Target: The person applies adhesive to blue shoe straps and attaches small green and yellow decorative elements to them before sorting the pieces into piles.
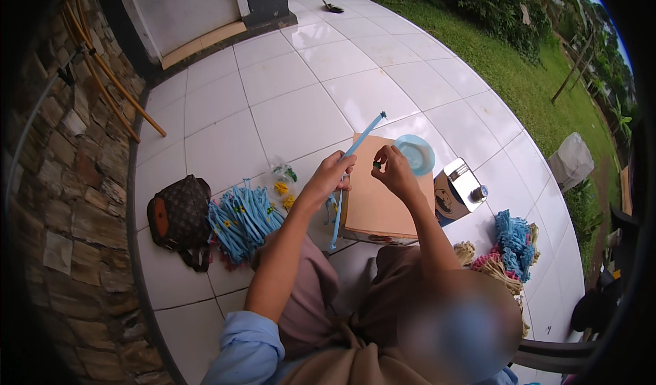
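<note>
My left hand (331,177) is closed around a light blue fabric strap (365,130) that slants up to the right. A small dark green piece (383,115) sits at the strap's upper tip, and its lower part hangs toward my knees. My right hand (398,174), a short way to the right, pinches a small dark green piece (376,165) whose exact kind is too small to tell. Both hands are above a brown cardboard-topped box (386,204). Behind my right hand, a light blue plastic dish (416,154) rests at the board's far right corner.
Left of me lie a pile of blue straps (239,217), a bag with yellow pieces (281,188) and a brown patterned backpack (179,214). A box with a metallic lid (461,188) stands right, near blue bundles (514,241) and beige bundles (497,270). White tiles (287,111) surround everything.
</note>
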`<state>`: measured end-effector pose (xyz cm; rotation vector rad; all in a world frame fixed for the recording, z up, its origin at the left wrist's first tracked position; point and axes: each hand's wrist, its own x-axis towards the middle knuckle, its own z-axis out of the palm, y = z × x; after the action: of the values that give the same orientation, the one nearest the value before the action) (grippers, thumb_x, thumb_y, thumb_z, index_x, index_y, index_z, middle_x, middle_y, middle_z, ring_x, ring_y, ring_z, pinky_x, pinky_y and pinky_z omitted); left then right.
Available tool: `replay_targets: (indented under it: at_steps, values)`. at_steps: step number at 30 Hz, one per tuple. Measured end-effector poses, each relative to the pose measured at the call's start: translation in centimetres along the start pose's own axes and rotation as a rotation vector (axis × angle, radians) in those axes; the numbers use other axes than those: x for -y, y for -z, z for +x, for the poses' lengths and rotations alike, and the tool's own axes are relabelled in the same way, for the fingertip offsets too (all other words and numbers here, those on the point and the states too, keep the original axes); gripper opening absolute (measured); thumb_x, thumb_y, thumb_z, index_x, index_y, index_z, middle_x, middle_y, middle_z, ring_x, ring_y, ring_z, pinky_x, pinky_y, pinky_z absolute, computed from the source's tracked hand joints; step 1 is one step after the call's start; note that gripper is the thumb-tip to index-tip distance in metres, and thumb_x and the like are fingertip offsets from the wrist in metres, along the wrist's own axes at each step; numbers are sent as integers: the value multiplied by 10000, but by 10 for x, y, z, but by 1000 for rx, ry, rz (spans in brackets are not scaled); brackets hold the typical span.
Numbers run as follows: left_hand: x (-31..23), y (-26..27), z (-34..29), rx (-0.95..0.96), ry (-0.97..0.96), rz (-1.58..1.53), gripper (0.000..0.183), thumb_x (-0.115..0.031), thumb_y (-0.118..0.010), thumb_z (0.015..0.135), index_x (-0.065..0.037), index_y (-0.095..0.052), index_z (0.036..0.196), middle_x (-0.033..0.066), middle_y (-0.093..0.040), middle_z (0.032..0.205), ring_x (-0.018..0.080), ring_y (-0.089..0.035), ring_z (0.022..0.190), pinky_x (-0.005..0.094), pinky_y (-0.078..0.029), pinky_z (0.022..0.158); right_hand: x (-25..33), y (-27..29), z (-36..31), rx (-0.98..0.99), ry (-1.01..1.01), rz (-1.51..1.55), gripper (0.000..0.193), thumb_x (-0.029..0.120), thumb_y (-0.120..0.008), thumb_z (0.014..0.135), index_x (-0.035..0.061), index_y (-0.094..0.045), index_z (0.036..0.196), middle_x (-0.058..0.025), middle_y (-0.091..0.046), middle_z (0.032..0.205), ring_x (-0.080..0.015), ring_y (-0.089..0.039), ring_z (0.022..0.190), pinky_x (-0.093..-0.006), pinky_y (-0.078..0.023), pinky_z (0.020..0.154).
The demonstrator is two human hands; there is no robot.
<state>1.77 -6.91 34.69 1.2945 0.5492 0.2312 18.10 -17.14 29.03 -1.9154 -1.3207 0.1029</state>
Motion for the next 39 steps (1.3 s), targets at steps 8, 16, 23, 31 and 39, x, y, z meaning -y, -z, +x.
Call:
replay_targets:
  at_steps: [8,16,23,31,39]
  values:
    - [-9,-14,-16,57,-123,-21,256,-242,-643,787,-118,-423,827,-35,-423,704,27,-329,490,186,-327,512,114,37,-52,-273,90,42,252,-8,-633,655,53,-514,868,-72,-507,830,-219,-552,694,-306,-471,587]
    - [-19,-21,-24,181,-84,-42,282,-179,-670,768,-130,-395,809,-47,-408,717,19,-387,550,164,-376,553,112,41,-62,-312,85,-15,273,-20,-640,644,60,-522,876,-73,-513,847,-221,-565,720,-318,-480,595]
    - [-17,-20,-24,148,-79,90,293,-151,-665,763,-138,-377,821,-41,-444,764,49,-511,731,194,-427,627,117,42,-60,-311,99,55,330,-16,-669,637,54,-527,926,-80,-507,894,-245,-559,782,-331,-486,634]
    - [-15,-16,-25,101,-27,-128,326,-108,-664,745,-144,-359,855,-51,-442,724,29,-456,624,181,-412,602,112,41,-59,-346,291,-101,276,-39,-674,622,58,-553,850,-65,-517,883,-237,-547,805,-332,-472,641]
    - [-21,-19,-30,307,-151,-224,239,-318,-371,915,-102,-351,815,10,-420,653,33,-288,409,238,-409,581,114,49,-53,-549,-26,715,167,-77,-648,709,-18,-555,835,-72,-587,826,-138,-547,725,-270,-451,684]
